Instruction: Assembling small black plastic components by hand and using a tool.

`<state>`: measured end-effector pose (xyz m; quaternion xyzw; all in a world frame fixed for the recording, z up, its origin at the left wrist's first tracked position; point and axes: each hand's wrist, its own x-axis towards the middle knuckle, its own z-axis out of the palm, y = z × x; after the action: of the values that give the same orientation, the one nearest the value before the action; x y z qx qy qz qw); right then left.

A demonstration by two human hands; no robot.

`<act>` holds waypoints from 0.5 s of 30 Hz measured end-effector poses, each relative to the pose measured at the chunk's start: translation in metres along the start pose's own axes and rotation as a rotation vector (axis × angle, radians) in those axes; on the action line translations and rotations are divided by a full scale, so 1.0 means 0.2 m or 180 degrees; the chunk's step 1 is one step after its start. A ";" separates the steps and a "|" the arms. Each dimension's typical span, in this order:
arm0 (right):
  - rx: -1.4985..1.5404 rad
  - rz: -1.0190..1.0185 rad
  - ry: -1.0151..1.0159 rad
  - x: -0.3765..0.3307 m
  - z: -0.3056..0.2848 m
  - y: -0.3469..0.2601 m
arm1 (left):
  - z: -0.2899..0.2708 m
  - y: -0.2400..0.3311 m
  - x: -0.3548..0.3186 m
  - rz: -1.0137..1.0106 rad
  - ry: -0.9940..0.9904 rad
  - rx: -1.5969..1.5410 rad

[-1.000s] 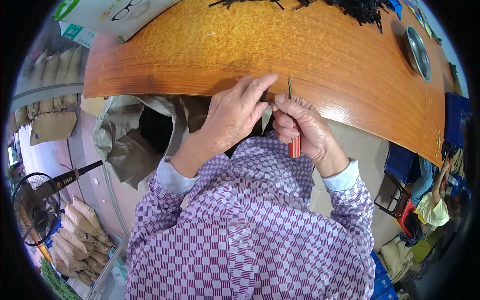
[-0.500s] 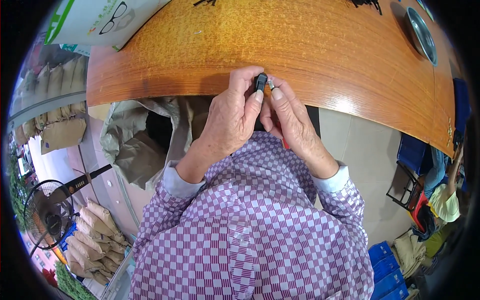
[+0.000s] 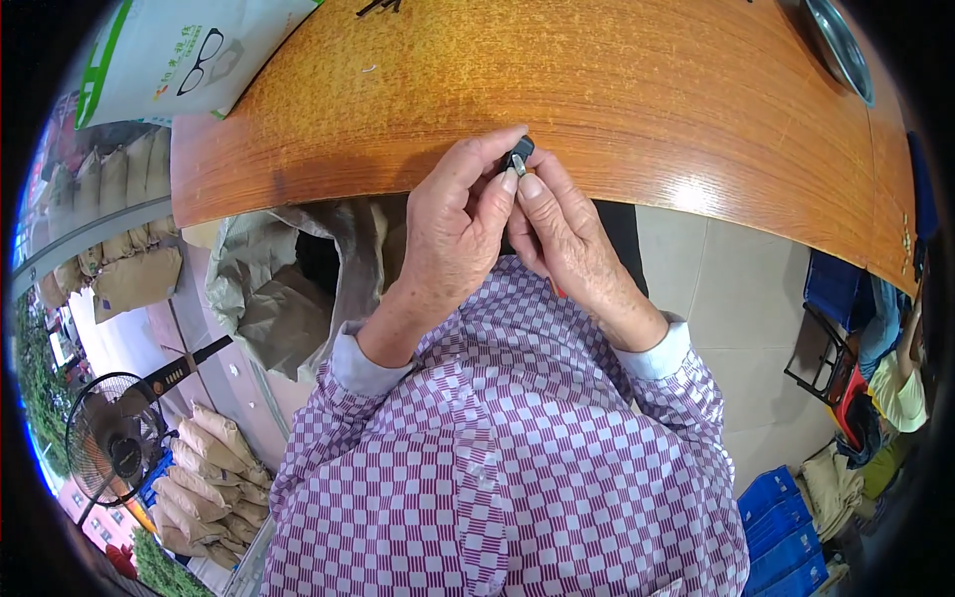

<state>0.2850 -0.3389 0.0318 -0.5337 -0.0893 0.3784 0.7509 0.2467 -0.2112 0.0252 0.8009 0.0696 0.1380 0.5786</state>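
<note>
My left hand (image 3: 450, 221) pinches a small black plastic part (image 3: 523, 146) between thumb and fingers, over the near edge of the wooden table. Against that part lies a small silver metal piece (image 3: 518, 165), held by my right hand (image 3: 577, 234), whose thumb presses at its lower end. Both thumbs almost meet there. The exact kind of either piece is too small to make out. A bit of something red-orange (image 3: 558, 289) shows below my right hand, mostly hidden.
The wooden table (image 3: 418, 109) carries a white-green bag (image 3: 189, 60) at far left, black strips (image 3: 380, 7) and a metal bowl (image 3: 838, 50) at far right. An open woven sack (image 3: 269, 318) stands below the table's left. A fan (image 3: 117, 438) is at left; a person's arm (image 3: 907, 343) shows at right.
My right hand has brought the metal piece leftward, from beside the black part to against it. The view has shifted slightly.
</note>
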 end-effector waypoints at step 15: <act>-0.0360 0.0352 -0.0037 0.06 -0.01 -0.06 | -0.08 0.00 0.03 -0.0215 0.0035 -0.0888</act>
<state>0.2998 -0.3352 0.0378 -0.5772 -0.0853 0.4168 0.6970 0.2466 -0.1948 0.0306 0.7091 0.0799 0.1311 0.6882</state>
